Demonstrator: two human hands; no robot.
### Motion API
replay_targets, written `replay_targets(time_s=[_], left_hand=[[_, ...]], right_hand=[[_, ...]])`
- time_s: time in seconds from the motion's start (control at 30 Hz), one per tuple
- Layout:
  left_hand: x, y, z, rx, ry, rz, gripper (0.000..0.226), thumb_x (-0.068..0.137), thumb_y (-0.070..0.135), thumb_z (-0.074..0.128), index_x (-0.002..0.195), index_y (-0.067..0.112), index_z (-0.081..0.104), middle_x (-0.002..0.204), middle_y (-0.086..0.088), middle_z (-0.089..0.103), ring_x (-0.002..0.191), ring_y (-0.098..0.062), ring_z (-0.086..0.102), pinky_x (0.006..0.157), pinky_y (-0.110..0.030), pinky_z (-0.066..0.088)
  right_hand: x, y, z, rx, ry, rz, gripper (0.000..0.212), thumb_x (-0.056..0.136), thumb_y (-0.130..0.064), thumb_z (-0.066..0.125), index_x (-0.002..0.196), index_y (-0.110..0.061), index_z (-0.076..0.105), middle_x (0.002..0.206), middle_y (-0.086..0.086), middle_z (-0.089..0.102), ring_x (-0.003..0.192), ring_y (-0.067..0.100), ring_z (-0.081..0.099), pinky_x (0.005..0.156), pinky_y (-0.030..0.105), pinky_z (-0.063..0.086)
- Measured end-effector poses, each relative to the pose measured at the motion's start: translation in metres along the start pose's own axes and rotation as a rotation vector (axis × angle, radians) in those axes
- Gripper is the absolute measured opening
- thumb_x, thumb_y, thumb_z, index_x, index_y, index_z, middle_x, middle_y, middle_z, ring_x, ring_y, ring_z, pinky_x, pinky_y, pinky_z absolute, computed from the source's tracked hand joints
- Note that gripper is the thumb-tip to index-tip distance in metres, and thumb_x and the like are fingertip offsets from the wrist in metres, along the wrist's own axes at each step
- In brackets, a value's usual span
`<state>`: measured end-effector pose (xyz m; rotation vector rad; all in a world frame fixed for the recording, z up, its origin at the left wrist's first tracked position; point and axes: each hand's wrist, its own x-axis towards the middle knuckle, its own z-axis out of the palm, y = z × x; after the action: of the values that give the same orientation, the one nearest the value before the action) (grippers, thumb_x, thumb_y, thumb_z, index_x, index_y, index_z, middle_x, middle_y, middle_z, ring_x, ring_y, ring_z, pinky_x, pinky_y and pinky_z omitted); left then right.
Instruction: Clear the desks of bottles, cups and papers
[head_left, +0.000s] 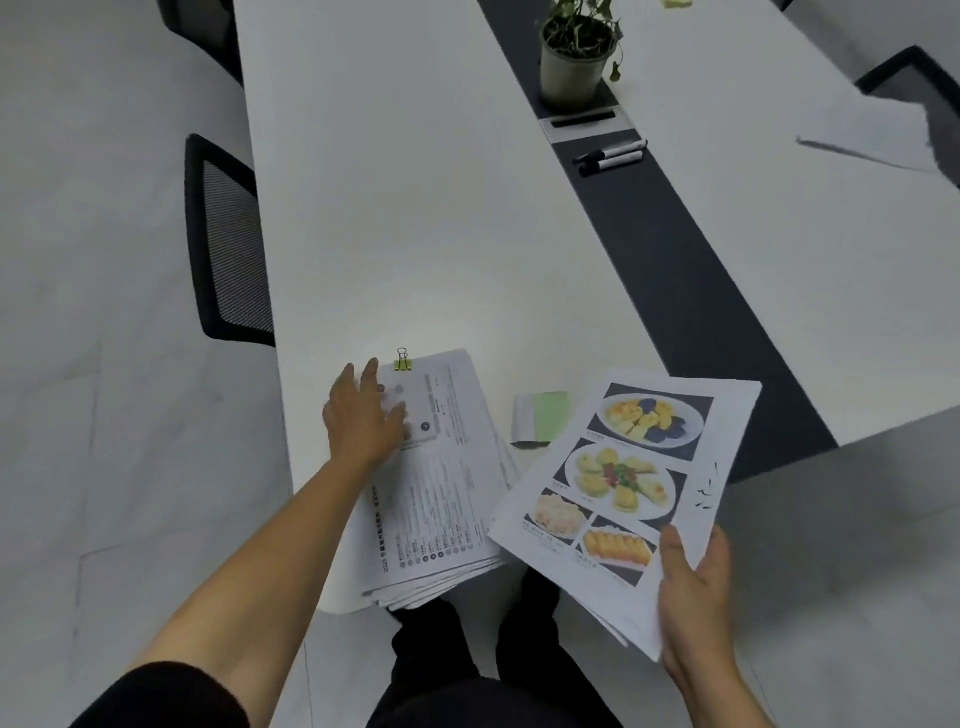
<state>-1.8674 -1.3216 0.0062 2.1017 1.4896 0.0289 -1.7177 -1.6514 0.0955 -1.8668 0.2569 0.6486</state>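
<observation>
Left hand (366, 415): open, fingers spread, palm flat on clipped paper stack (441, 483) at desk (415, 208) near edge, 6 o'clock; nothing gripped. Probable purpose: pinning the sheets before gathering. Binder clip (402, 360) at stack's 12 o'clock corner.

Right hand (693, 587): closed in pinch on printed food sheets (628, 478), thumb on top, held off desk at 4 o'clock, likely freeing surface for collection.

Green notepad (540, 423) between both bundles. Markers (613, 156) and potted plant (576, 57) at 1 o'clock. Further loose paper (872, 137) at 2 o'clock, uncollected.
</observation>
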Motion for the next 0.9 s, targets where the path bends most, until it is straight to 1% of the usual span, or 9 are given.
replay_targets(time_s=[0.07,0.17,0.27,0.4,0.5,0.57,0.63,0.73,0.9], left_hand=[[-0.045,-0.009,0.007,-0.090,0.052,-0.254,0.089,0.088,0.046,0.067,0.156,0.015,0.019,0.160,-0.018,0.019,0.147,-0.036,0.017,0.115,-0.054,0.021],[-0.102,-0.023,0.025,-0.156,-0.031,-0.575,0.100,0.078,0.054,0.074,0.150,0.007,0.022,0.150,-0.023,0.027,0.139,-0.040,0.026,0.108,-0.055,0.032],[-0.132,-0.030,0.040,-0.158,-0.065,-0.582,0.088,0.081,0.052,0.071,0.146,0.009,0.031,0.140,-0.019,0.034,0.129,-0.037,0.039,0.099,-0.048,0.042],[-0.137,-0.039,0.051,-0.190,-0.070,-0.532,0.063,0.090,0.046,0.062,0.139,0.011,0.044,0.131,-0.019,0.047,0.117,-0.036,0.052,0.093,-0.044,0.046],[-0.140,-0.049,0.048,-0.391,0.036,-0.574,0.039,0.101,0.033,0.042,0.113,0.000,0.057,0.112,-0.023,0.060,0.104,-0.042,0.058,0.089,-0.050,0.048],[-0.144,-0.052,0.042,-0.623,0.063,-0.691,0.047,0.104,0.038,0.034,0.119,0.001,0.058,0.120,-0.022,0.061,0.112,-0.041,0.057,0.097,-0.048,0.045],[-0.144,-0.052,0.039,-0.765,0.051,-0.775,0.061,0.103,0.050,0.031,0.131,0.000,0.054,0.135,-0.023,0.056,0.126,-0.043,0.051,0.108,-0.051,0.039],[-0.144,-0.042,0.032,-0.779,-0.011,-0.786,0.060,0.105,0.050,0.030,0.139,0.006,0.051,0.145,-0.012,0.052,0.131,-0.035,0.049,0.111,-0.043,0.036],[-0.144,-0.023,0.031,-0.750,-0.043,-0.716,0.043,0.107,0.034,0.033,0.134,0.010,0.056,0.130,-0.006,0.056,0.117,-0.027,0.052,0.098,-0.031,0.036]], right_hand=[[0.009,-0.003,-0.001,0.008,-0.042,-0.020,0.027,0.104,-0.022,0.050,0.127,-0.036,0.046,0.115,-0.002,0.067,0.096,0.026,0.069,0.082,0.044,0.057],[0.017,-0.016,0.002,-0.008,-0.159,-0.080,0.027,0.104,-0.020,0.050,0.127,-0.032,0.049,0.113,-0.008,0.066,0.095,0.013,0.067,0.074,0.030,0.052],[0.024,-0.024,0.011,-0.066,-0.293,-0.110,0.023,0.104,-0.022,0.050,0.123,-0.034,0.050,0.112,-0.014,0.064,0.094,0.004,0.063,0.071,0.025,0.049],[0.037,-0.027,0.036,-0.216,-0.476,-0.158,0.018,0.101,-0.027,0.055,0.112,-0.041,0.057,0.115,-0.007,0.070,0.099,0.016,0.070,0.087,0.039,0.057],[0.051,-0.025,0.070,-0.300,-0.639,-0.190,0.025,0.099,-0.032,0.058,0.125,-0.037,0.058,0.118,-0.010,0.070,0.104,0.014,0.070,0.093,0.041,0.056],[0.060,-0.017,0.097,-0.384,-0.711,-0.240,0.034,0.098,-0.034,0.060,0.131,-0.032,0.056,0.123,-0.012,0.066,0.111,0.011,0.065,0.094,0.031,0.054],[0.067,-0.003,0.122,-0.627,-0.728,-0.334,0.046,0.097,-0.037,0.061,0.139,-0.025,0.049,0.132,-0.005,0.060,0.117,0.014,0.058,0.092,0.026,0.048],[0.071,0.024,0.139,-1.100,-0.669,-0.377,0.066,0.094,-0.039,0.059,0.150,-0.017,0.031,0.140,0.012,0.041,0.126,0.030,0.047,0.098,0.036,0.043],[0.059,0.049,0.134,-1.223,-0.534,-0.395,0.067,0.098,-0.040,0.050,0.154,-0.018,0.022,0.138,0.012,0.033,0.123,0.031,0.039,0.097,0.039,0.045]])
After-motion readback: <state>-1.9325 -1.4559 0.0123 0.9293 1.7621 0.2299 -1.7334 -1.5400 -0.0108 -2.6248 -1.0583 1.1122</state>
